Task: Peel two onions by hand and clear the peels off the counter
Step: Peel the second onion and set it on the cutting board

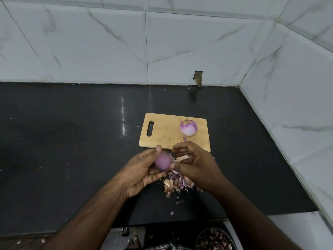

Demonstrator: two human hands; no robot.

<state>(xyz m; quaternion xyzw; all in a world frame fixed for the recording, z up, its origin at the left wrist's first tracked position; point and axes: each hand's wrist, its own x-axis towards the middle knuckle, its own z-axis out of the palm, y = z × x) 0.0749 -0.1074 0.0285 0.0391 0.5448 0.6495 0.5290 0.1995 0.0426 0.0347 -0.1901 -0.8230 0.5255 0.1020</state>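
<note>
Glossy black counter (pixel 72 141): left hand (pixel 142 170) cups smooth onion (pixel 163 161), right hand (pixel 194 163) pinches papery peel (pixel 182 157).

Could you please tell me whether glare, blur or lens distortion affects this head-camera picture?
Head view: a streak of glare lies on the dark counter; wide-angle bending curves the wall tiles; the onion in the left hand looks slightly soft, the peeled onion on the cutting board sharper.

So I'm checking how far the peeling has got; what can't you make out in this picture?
- Head view: the far side of the onion in the left hand is hidden by fingers, so leftover skin is unclear.
- The right hand covers part of the peels.
- The bowl below the counter is cut off by the bottom edge; its contents are blurred.
</note>
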